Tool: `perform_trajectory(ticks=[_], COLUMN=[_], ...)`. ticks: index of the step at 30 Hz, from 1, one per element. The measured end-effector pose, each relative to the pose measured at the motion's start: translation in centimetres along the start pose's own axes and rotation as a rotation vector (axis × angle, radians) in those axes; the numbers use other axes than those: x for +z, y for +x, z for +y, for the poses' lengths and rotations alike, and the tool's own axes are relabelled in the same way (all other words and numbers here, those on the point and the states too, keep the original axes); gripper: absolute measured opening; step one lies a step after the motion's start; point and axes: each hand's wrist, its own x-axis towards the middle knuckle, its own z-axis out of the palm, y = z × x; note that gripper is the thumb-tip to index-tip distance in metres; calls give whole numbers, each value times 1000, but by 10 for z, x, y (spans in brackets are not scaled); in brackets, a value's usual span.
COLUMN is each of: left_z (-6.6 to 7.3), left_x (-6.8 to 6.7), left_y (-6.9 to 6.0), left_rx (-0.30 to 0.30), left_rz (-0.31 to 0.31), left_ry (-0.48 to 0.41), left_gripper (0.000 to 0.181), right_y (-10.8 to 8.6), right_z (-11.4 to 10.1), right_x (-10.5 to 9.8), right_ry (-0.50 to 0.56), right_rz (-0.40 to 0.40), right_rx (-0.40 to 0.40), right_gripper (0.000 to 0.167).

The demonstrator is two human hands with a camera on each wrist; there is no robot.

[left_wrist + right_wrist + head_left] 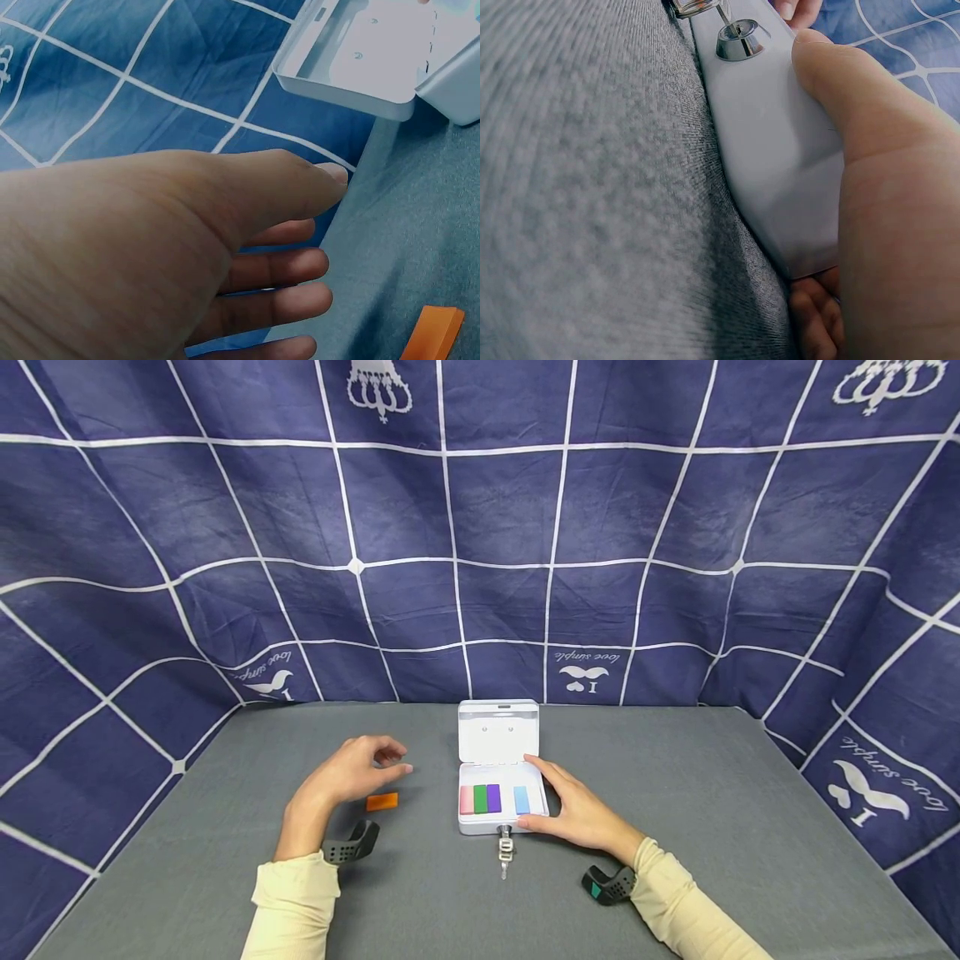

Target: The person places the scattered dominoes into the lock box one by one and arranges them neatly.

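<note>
A small white metal cash box stands on the table with its lid raised. Inside lie a pink block, a green block and a purple block side by side, with a light blue block apart to their right. My right hand grips the box's right side, thumb at the front edge and fingers along the side. Left of the box, my left hand hovers with loosely bent fingers and holds nothing. An orange block lies on the table just nearer than its fingers.
Keys hang from the lock on the box's front. Grey cloth covers the table. A blue curtain with white lines closes off the back and sides. Each wrist wears a dark band.
</note>
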Motion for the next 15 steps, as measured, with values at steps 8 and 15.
perform_trajectory(ticks=[8, 15], left_z=[-6, -9], left_x=[1, 1], left_y=[-2, -6], left_rx=[-28, -114], left_rz=[-12, -77], left_ry=[20, 24], left_gripper=[30, 19], right_y=[0, 0], right_z=[0, -1], right_x=[0, -1], right_ry=[-10, -2], right_rz=[8, 6], right_rx=[-14, -7], right_gripper=[94, 94])
